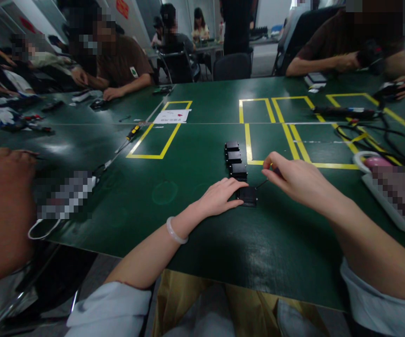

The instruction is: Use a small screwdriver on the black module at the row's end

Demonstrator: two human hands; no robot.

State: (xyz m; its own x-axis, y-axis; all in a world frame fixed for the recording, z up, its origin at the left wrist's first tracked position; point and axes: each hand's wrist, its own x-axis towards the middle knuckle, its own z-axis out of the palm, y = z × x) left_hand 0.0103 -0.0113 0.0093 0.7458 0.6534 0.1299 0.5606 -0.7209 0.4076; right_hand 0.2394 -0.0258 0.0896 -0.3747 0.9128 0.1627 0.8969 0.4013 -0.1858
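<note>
Smooth green tabletop, hard and slightly glossy, stretched across a busy workroom, its surface catching dull patches of light and bearing a faint round smudge. Straight strips of yellow tape marked out rectangles on it. Near the person, a flat, squarish black block lay at the close end of a short row of black blocks, all dark and box-like, with small bright specks along their sides.

The left hand was closed lightly around the block's left side, fingers over the far edge and thumb at the near edge; a pale, rounded bracelet circled that wrist. The right hand pinched a thin dark tool between thumb and fingers, its slender straight shaft slanting down to the block's far right corner; its handle was hidden by the hand.

Farther left lay a screwdriver with a yellow-and-black handle, near a flat sheet of white paper. Black cables curled loosely at the right.
</note>
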